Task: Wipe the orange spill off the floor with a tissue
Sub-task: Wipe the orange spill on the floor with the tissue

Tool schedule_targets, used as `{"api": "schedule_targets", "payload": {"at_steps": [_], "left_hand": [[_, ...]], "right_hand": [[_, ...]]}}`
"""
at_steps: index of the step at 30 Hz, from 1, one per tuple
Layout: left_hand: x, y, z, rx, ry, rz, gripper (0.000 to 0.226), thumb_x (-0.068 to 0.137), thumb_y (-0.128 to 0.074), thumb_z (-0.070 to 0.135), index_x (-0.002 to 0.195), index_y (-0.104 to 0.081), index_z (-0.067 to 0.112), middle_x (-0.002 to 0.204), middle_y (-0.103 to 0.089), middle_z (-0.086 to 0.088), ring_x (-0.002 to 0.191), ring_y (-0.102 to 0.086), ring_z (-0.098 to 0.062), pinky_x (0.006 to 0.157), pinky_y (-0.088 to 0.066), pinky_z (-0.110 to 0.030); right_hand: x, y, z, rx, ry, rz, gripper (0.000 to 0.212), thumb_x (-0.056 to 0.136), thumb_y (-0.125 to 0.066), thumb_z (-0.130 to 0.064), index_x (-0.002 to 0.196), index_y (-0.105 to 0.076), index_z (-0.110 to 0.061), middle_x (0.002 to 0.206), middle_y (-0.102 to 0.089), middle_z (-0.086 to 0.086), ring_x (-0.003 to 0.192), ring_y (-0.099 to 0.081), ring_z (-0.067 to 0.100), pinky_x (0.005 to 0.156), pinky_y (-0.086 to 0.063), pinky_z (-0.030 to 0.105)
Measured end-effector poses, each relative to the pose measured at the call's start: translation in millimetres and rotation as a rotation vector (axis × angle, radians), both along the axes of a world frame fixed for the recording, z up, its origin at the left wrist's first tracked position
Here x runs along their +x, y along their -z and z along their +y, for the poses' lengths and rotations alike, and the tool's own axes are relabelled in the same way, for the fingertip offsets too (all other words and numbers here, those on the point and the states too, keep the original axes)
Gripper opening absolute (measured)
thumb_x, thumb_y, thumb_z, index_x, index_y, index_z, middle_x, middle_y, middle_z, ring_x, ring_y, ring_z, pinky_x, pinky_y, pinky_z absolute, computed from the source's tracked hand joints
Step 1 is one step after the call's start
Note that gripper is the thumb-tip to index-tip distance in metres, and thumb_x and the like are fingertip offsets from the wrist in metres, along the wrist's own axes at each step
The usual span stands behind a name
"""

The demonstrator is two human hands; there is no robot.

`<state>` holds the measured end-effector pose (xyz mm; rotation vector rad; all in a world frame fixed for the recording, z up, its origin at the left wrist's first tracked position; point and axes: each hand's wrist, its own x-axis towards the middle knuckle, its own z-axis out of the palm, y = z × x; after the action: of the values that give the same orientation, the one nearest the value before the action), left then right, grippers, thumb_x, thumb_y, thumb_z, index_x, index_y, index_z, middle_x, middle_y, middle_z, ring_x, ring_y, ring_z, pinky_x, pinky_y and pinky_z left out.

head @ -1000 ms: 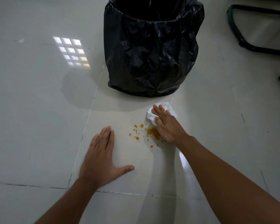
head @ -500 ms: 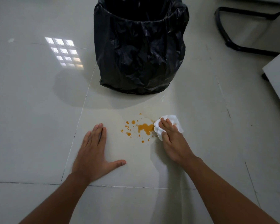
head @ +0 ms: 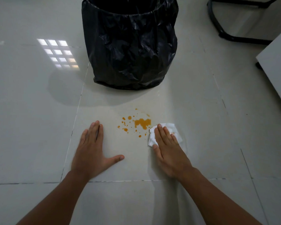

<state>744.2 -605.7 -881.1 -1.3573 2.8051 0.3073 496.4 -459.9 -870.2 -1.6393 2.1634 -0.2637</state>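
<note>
An orange spill (head: 142,123) with several small droplets around it lies on the pale tiled floor (head: 31,111). Just right of it, a white tissue (head: 175,129) is pressed flat to the floor under the fingers of my right hand (head: 168,151). A faint orange mark shows on the tissue. My left hand (head: 91,153) rests palm down on the floor to the left of the spill, fingers spread, holding nothing.
A bin lined with a black bag (head: 130,44) stands just beyond the spill. A black chair base (head: 225,30) sits at the far right, and a white furniture edge (head: 276,65) juts in from the right.
My right hand has slid the tissue from above the spill round to its right side and nearer to me. The fingers now lie flatter. My left hand stays planted.
</note>
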Motion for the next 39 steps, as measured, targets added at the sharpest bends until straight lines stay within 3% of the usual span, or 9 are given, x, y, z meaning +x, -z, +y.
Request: {"api": "schedule_targets", "payload": {"at_steps": [11, 17, 25, 30, 35, 39], "left_hand": [[-0.8, -3.8, 3.6, 0.037, 0.000, -0.027, 0.137, 0.067, -0.018, 0.101, 0.158, -0.010, -0.001, 0.169, -0.004, -0.017, 0.157, -0.001, -0.027, 0.127, -0.009, -0.048], [0.5, -2.3, 4.3, 0.019, 0.033, -0.049, 0.146, 0.060, -0.027, 0.105, 0.158, -0.010, -0.002, 0.169, -0.001, -0.018, 0.157, 0.002, -0.028, 0.126, -0.008, -0.050], [-1.0, -1.0, 3.8, 0.007, 0.032, -0.059, 0.144, 0.062, -0.026, 0.104, 0.158, -0.012, -0.002, 0.169, -0.004, -0.019, 0.157, 0.000, -0.029, 0.126, -0.012, -0.052], [0.8, 0.0, 0.0, -0.004, 0.041, -0.068, 0.144, 0.062, -0.027, 0.104, 0.157, -0.012, -0.003, 0.169, -0.004, -0.019, 0.157, -0.001, -0.030, 0.126, -0.012, -0.052], [-0.2, -0.9, 3.9, 0.018, 0.033, -0.059, 0.144, 0.062, -0.029, 0.104, 0.158, -0.009, -0.002, 0.169, 0.000, -0.018, 0.157, 0.002, -0.029, 0.126, -0.011, -0.052], [0.2, 0.3, 1.3, 0.026, 0.025, -0.037, 0.145, 0.061, -0.033, 0.104, 0.158, -0.010, -0.001, 0.169, -0.002, -0.018, 0.157, 0.001, -0.028, 0.126, -0.012, -0.052]], "right_hand": [[-18.3, 2.1, -5.7, -0.018, 0.134, 0.064, 0.076, 0.096, -0.022, -0.059, 0.155, 0.008, -0.021, 0.163, 0.012, -0.006, 0.147, 0.017, 0.007, 0.119, 0.008, 0.030], [-4.3, -2.2, 17.0, 0.005, 0.209, 0.035, 0.085, 0.091, -0.023, -0.063, 0.154, 0.011, -0.018, 0.161, 0.019, -0.005, 0.146, 0.023, 0.009, 0.120, 0.009, 0.032], [-14.4, -9.1, 28.3, 0.024, 0.002, 0.043, 0.082, 0.094, -0.021, -0.064, 0.154, 0.012, -0.019, 0.160, 0.022, -0.006, 0.143, 0.028, 0.004, 0.119, 0.011, 0.030], [-22.9, -8.5, -17.2, 0.029, -0.047, -0.018, 0.084, 0.094, -0.026, -0.064, 0.154, 0.012, -0.018, 0.160, 0.023, -0.007, 0.143, 0.028, 0.004, 0.112, 0.019, 0.021], [-36.8, -7.9, -73.2, 0.043, -0.137, -0.064, 0.089, 0.090, -0.020, -0.071, 0.155, 0.007, -0.017, 0.162, 0.017, -0.003, 0.146, 0.022, 0.008, 0.120, 0.009, 0.033], [-33.8, -7.6, -122.0, 0.062, -0.210, -0.087, 0.090, 0.089, -0.021, -0.074, 0.156, 0.003, -0.018, 0.163, 0.015, -0.004, 0.147, 0.019, 0.009, 0.120, 0.008, 0.034]]}}
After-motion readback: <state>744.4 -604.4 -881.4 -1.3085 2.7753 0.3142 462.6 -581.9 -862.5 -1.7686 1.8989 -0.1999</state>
